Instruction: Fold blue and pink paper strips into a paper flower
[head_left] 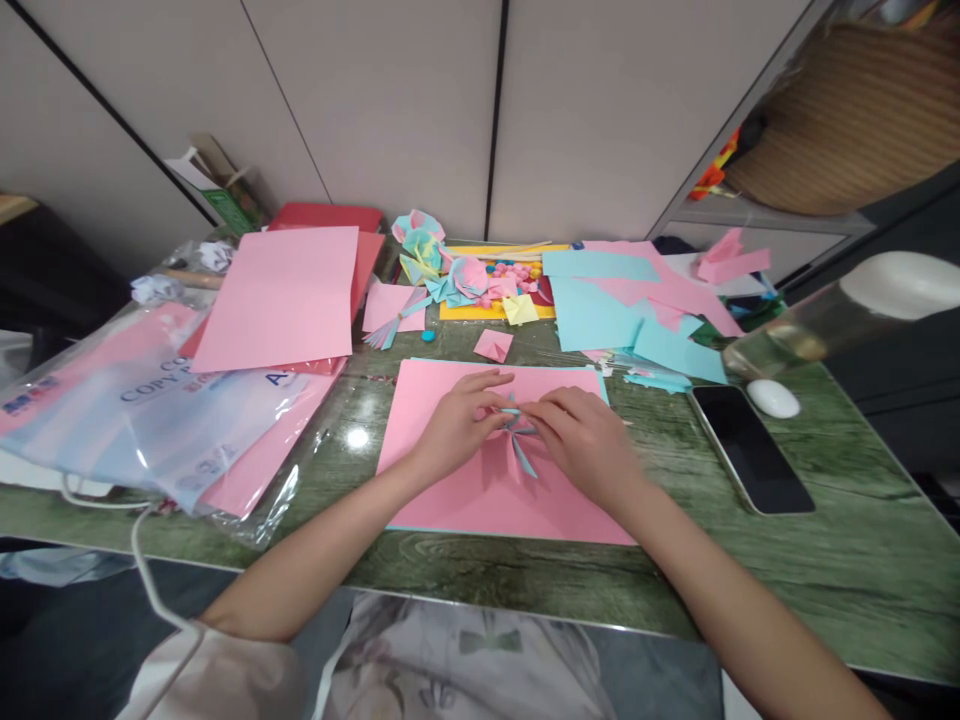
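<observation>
Both my hands meet over a sheet of pink paper (450, 500) that lies on the table, a blue edge showing under it. Between their fingertips is a small light-blue folded paper piece (523, 458), its narrow ends fanning out downward. My left hand (461, 425) pinches it from the left, with some fingers stretched out above. From the right, my right hand (589, 440) grips its upper part between thumb and fingers. The fingers partly hide the piece. Just beyond the sheet sits a small pink folded paper square (493, 346).
Left lie pink sheets (277, 295) and a plastic copy-paper bag (180, 400). Paper flowers (465, 278), a yellow tray (480, 312) and blue paper scraps (600, 315) line the back. A phone (752, 450), a white egg-shaped object (774, 398) and a clear bottle (817, 325) stand right.
</observation>
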